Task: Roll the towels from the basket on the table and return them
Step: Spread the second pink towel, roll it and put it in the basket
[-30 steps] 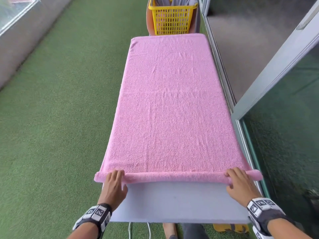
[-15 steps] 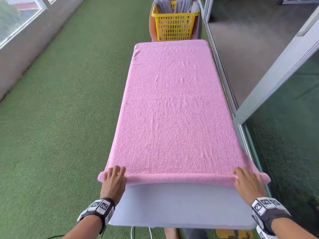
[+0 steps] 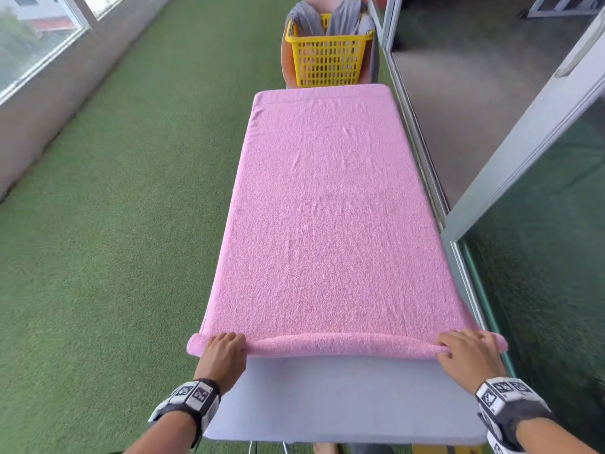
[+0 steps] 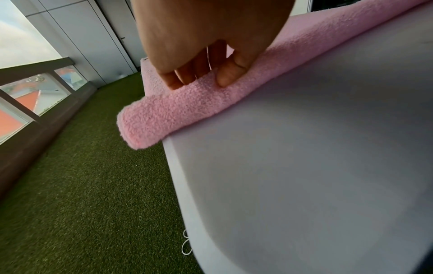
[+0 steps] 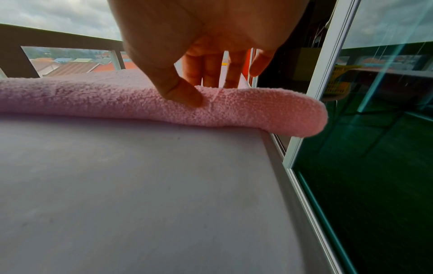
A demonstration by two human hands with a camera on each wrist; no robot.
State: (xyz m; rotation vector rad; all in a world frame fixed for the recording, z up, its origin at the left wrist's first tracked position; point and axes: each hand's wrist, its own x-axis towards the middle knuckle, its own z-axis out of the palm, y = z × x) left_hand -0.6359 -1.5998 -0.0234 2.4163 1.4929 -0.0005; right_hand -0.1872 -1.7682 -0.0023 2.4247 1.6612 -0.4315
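Underfoot on both sides, green artificial turf (image 3: 108, 244); off beyond the right hand, a glass sliding door (image 3: 537, 178).

Ahead of both hands, a long grey tabletop (image 3: 343, 398), bare only in the strip between the wrists and the roll.

Spread flat over nearly all of it, a pink towel (image 3: 330, 204), reaching from the fingertips out to the far edge. Nearest edge turned over into a thin roll (image 3: 340, 347) lying across the tabletop from one hand to the other, each end sticking out past the tabletop's side, outboard of the hand there.

Well beyond the towel's far edge, straight out from the hands, a yellow basket (image 3: 327, 57) on an orange chair (image 3: 288, 63), grey cloth (image 3: 347, 18) hanging out of the basket.

On the roll's left end, the left hand (image 3: 222, 355), grasping: fingers curled over the top, thumb pressed into the near side, seen plainly from the left wrist.

On the roll's right end, the right hand (image 3: 468, 355), likewise grasping the roll, fingers draped over it and thumb pushed into the near face.

Black-and-white patterned bands on both wrists.
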